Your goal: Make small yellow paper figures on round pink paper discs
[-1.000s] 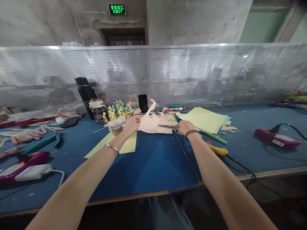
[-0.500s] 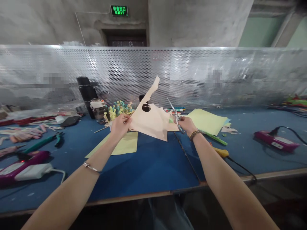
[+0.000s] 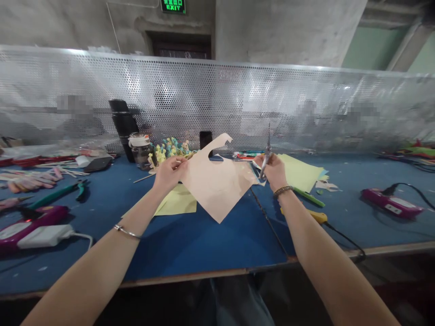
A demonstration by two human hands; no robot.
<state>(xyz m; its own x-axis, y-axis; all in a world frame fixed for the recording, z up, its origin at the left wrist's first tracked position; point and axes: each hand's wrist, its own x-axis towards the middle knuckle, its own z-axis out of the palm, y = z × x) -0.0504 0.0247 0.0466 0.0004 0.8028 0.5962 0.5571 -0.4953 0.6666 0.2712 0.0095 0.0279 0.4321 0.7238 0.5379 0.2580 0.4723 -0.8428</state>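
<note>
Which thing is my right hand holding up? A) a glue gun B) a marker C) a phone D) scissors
D: the right hand holds the scissors with their tips pointing up, while the left hand holds the paper.

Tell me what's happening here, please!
A person at a blue worktable is holding a big peach paper sheet with a curvy cut edge in the left hand. The right hand grips small silver scissors, pointing up. Pale yellow paper sheets lie nearby.
</note>
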